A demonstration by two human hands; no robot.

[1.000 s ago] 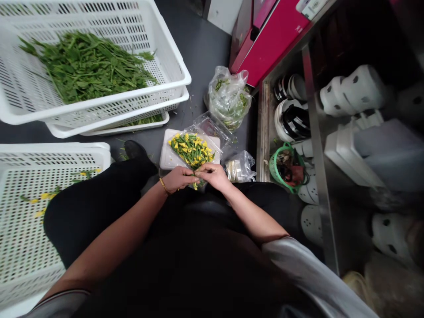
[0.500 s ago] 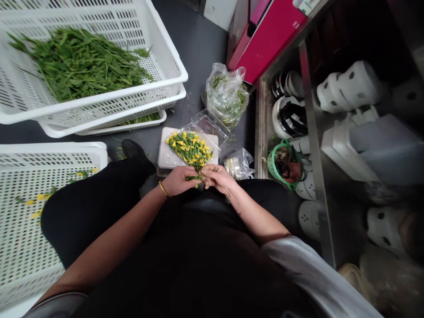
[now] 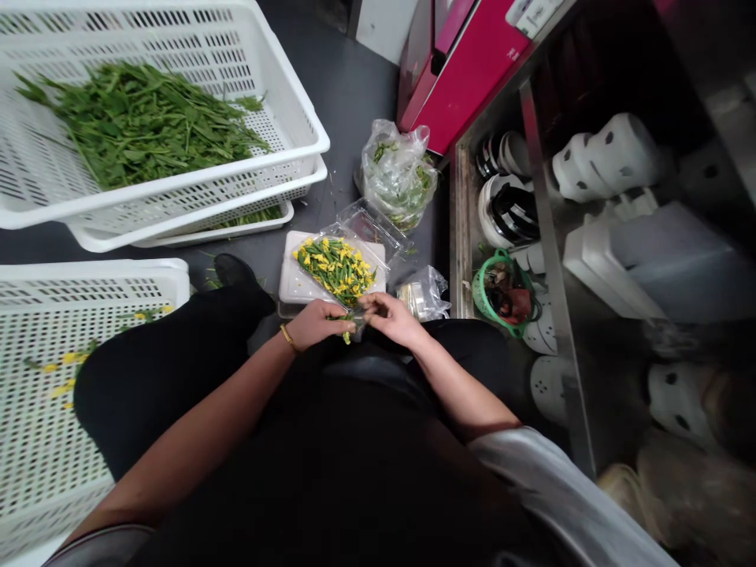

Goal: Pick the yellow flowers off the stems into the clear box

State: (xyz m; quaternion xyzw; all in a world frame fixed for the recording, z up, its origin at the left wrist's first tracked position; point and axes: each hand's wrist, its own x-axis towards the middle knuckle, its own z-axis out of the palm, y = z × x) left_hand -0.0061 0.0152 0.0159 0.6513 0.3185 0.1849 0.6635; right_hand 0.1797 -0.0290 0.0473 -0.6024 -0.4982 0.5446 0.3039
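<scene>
Left hand: thumb and fingers (image 3: 322, 324) pinch a short green sprig with a yellowish tip (image 3: 346, 336); grip closed on it.
Right hand: positioned directly opposite (image 3: 390, 318), thumb and fingertips drawn close together; whether anything lies between them cannot be told.
Sprig position: in front of the torso, between the two hands, at the near edge of the filled tray.
Filled tray: heap of cut green stems with bright yellow flowers (image 3: 336, 266) in a clear plastic clamshell container, its transparent lid (image 3: 378, 227) laid open on the far side.
Tray support: white rectangular plastic box (image 3: 289, 285), beneath the clamshell.
Step in hand: judged to be fingertip work on a single sprig, the left hand steadying and the right hand working beside it.
Next move calls for: in judgement, a light, steady left pinch and a precise right fingertip grip, since a thin stem would bruise or slip easily; clearance from the heap is small.
Bagged greens: clear plastic bag holding green stems (image 3: 398, 181), on the floor beyond the lid.
Lower left basket: white perforated plastic basket (image 3: 53, 441), containing a few yellow-flowered sprigs (image 3: 74, 358) beside the left knee.
</scene>
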